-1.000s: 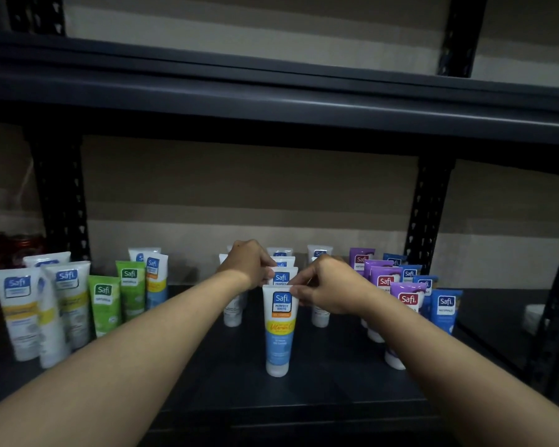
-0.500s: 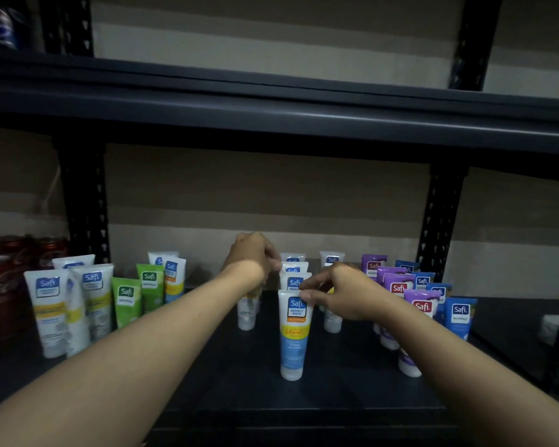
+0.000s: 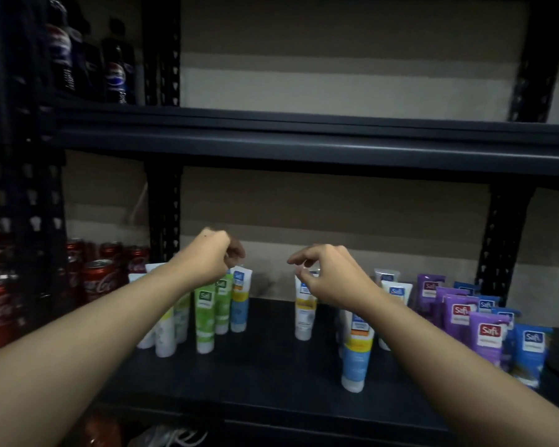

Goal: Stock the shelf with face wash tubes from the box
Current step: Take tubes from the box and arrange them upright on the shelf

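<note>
**Light, squashy tubes standing on their caps: take them by the flat crimp**

The face wash tubes are standing cap-down on the dark shelf (image 3: pixel 271 375), and the tall blue-and-yellow front tube (image 3: pixel 355 350) is serving as the marker here. The box is not showing anywhere.

The left hand (image 3: pixel 207 262) is hovering well to the left of the front tube and further back. Its fingers are curling over the crimped top of a blue-banded tube (image 3: pixel 239 301). Whether they are actually pinching that crimp I cannot tell.

The right hand (image 3: pixel 336 282) is hanging just behind and left of the front tube, over a yellow-banded tube (image 3: pixel 305 312). Its forefinger and thumb are sitting slightly apart with nothing between them, though the thumb is lying very near the tube's top.

Green tubes (image 3: pixel 205 317) are crowding beside the blue-banded one. Purple tubes (image 3: pixel 484 337) are lining up to the right of the front tube, and cola cans (image 3: pixel 97 282) are sitting far to its left.

These tubes are probably behaving as light, soft-walled plastic with a glossy, slightly slippery skin. Squeezing the middle is likely denting them, so the stiff crimp on top or the hard cap below is looking like the better hold. Balanced on narrow caps and packed close, they are probably tipping easily, so one nudge is risking a row going over.
</note>
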